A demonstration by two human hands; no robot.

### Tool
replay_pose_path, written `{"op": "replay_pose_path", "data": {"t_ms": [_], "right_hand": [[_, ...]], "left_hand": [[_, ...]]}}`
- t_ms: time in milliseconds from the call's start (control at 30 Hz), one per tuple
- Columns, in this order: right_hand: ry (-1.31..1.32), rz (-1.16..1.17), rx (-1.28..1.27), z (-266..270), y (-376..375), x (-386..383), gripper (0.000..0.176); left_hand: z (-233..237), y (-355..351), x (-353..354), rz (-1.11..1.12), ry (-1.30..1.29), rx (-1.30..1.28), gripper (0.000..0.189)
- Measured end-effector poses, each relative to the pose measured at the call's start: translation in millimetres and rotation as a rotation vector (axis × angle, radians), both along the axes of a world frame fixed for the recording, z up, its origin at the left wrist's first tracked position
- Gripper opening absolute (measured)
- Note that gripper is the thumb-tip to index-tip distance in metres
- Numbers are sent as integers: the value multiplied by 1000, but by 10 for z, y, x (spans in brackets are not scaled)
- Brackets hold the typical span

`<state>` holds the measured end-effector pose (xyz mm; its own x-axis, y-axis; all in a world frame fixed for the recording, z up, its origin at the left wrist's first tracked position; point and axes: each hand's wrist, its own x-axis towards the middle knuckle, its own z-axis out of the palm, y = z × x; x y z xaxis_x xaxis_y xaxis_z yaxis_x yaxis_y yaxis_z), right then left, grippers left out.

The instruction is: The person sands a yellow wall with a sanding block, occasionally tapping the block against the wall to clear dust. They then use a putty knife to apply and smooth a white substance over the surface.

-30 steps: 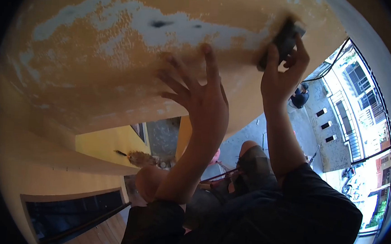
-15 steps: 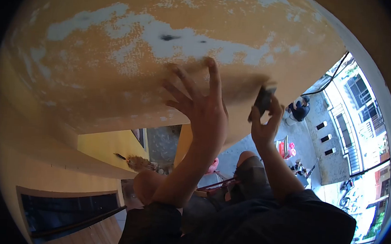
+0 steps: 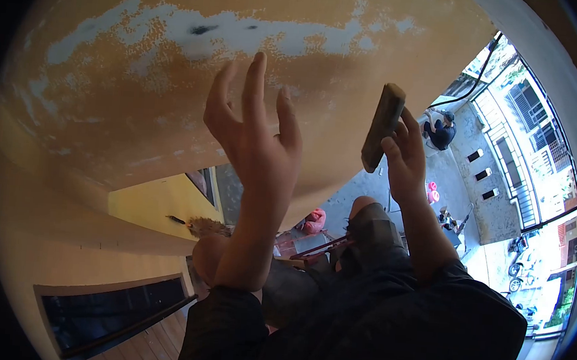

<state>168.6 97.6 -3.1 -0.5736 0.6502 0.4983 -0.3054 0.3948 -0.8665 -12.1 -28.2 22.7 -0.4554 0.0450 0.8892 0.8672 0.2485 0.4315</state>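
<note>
My right hand (image 3: pixel 407 163) grips a sanding block (image 3: pixel 383 128), a long, worn brownish block, between thumb and fingers. The block is held tilted, its long side facing the wall. To the left, my left hand (image 3: pixel 258 141) is raised with its fingers spread and holds nothing. Behind both hands stretches an orange-painted surface (image 3: pixel 172 125), with worn whitish patches (image 3: pixel 278 39) and two dark smudges (image 3: pixel 204 29) on it. My left fingertips overlap the lower edge of the white patch in this view.
Below are my knees and a reddish frame (image 3: pixel 320 249). A feather duster (image 3: pixel 208 228) lies at the left by a yellow ledge (image 3: pixel 145 213). On the ground to the right, a person (image 3: pixel 440 132) crouches by a low grey wall (image 3: pixel 479 173). A dark cable (image 3: pixel 472 89) hangs near the surface's edge.
My left hand has moved left and up, its fingers now more upright. The sanding block has shifted slightly and turned so its long side shows. The whole view has tilted a little.
</note>
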Motion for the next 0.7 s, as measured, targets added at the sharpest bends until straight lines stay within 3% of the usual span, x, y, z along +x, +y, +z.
{"op": "replay_pose_path", "data": {"t_ms": [67,100,133,233,267,333,567,700], "right_hand": [[38,37,-50,34,0,-41,55],[89,143,-191,94,-41,-54,55],[142,246,-332,122,-112,-73,55],[130,348,-382,179,-201,-69,54],[150,449,-395,205,-210,-59,52],[111,436,-420,225,-250,-48,53],[55,477,-475,135,-238,-28,58],[23,443,-481,150,-300,-92,56]], "left_hand": [[3,-39,-56,-450,7,197,37],[28,-25,-61,-590,5,236,23],[-21,-35,-66,-594,0,230,23],[-94,35,-41,-1061,-378,123,17],[-72,54,-1,-1058,-385,120,17],[1,47,57,-1224,-787,-115,20],[-130,159,29,-1545,-959,-96,32],[-188,213,-30,-1526,-885,-88,34]]}}
